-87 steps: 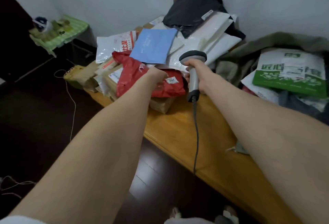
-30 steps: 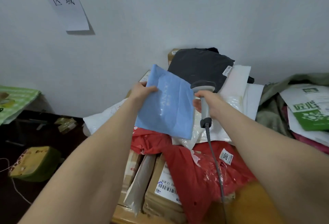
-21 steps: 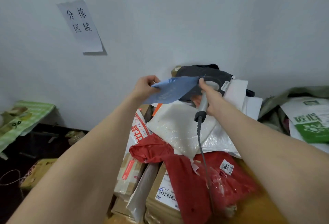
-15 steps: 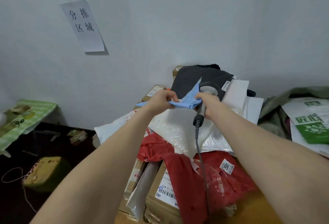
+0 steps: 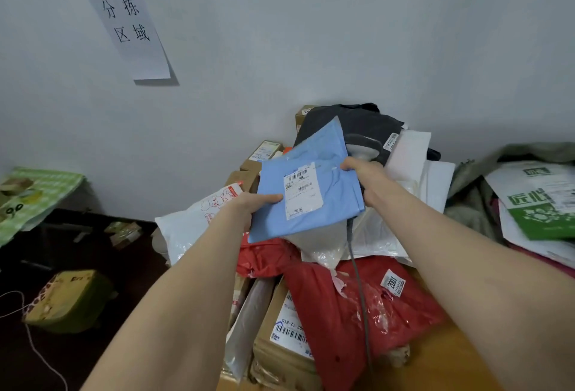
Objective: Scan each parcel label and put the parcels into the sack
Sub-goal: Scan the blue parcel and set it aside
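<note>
Blue parcel [image 5: 337, 204] flipped (label up) in left hand [image 5: 250, 207].

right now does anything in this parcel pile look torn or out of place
Yes. The red mailer looks torn: a ragged pale flap sticks up near its upper edge. Also, the scanner in the right hand sits behind the blue parcel, whose label faces the person, not the scanner.

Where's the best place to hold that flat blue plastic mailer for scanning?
Pinch the flat blue plastic mailer at its left edge, from the left, thumb on top, as the left hand does. It is thin, and its white label sits mid-face, turned up; an edge hold leaves that uncovered for the grey scanner in the right hand.
</note>
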`<action>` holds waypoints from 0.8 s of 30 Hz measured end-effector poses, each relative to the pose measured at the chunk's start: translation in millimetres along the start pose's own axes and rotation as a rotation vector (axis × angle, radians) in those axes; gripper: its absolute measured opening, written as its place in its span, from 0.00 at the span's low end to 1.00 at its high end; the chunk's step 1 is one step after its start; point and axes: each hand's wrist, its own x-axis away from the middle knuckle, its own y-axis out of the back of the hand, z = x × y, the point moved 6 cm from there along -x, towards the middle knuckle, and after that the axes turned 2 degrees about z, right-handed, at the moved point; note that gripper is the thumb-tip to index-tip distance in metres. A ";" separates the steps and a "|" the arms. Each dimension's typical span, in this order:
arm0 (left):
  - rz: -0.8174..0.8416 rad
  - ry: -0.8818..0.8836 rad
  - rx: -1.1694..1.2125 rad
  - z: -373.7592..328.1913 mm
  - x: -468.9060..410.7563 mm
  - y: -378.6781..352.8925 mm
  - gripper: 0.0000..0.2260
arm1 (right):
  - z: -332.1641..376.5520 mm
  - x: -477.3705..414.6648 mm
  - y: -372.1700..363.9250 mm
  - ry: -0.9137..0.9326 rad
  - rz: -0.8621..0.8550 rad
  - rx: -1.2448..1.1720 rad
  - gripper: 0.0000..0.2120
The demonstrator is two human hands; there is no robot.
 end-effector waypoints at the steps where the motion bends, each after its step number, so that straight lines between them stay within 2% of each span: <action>1: -0.056 -0.020 0.030 -0.5 -1.9 3.9 0.24 | 0.2 -1.9 3.3 0.021 -0.043 0.001 0.07; 4: -0.183 -0.159 0.142 -9.6 -5.9 13.7 0.19 | -0.3 -2.7 7.9 0.058 -0.128 0.007 0.14; 6: -0.238 -0.237 0.192 -11.7 -8.8 18.1 0.14 | 0.2 0.6 7.1 0.057 -0.150 0.039 0.08; 8: -0.284 -0.276 0.180 -10.1 -10.4 20.0 0.12 | 0.7 7.4 0.0 0.013 -0.072 0.084 0.07; 11: -0.309 -0.298 0.175 -7.5 -15.8 19.0 0.13 | -0.3 24.9 -22.2 -0.028 0.155 0.222 0.05; 13: -0.313 -0.290 0.172 -5.3 -19.2 18.5 0.13 | -5.4 33.5 -33.9 -0.038 0.228 0.296 0.05; 24: -0.359 -0.292 0.251 -0.5 -14.0 35.1 0.14 | -19.7 52.0 -47.0 -0.074 0.322 0.396 0.05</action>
